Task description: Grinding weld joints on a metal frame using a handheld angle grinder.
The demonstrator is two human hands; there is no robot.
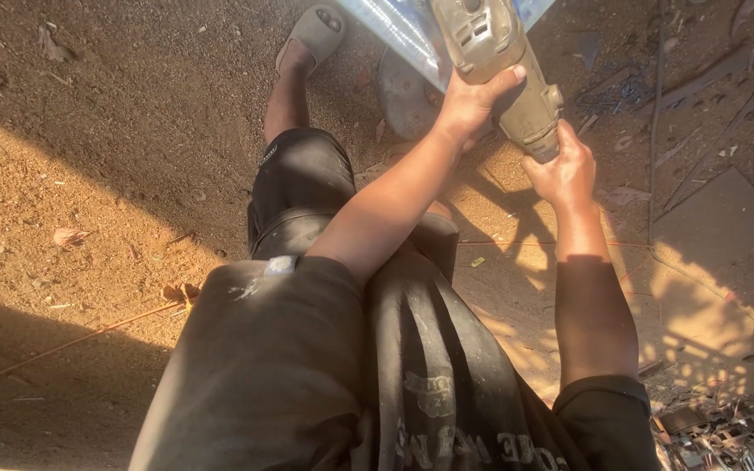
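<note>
Gripping the dusty angle grinder (501, 65) with both hands, left hand (473, 100) wrapped round its body and right hand (560, 170) closed on its rear end, above the shiny metal sheet (399, 30), risks kickback toward the sandalled foot (311, 39) nearby.

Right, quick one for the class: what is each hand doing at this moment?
Left hand: closed around the front body of the angle grinder.
Right hand: closed on the grinder's rear handle end.
</note>
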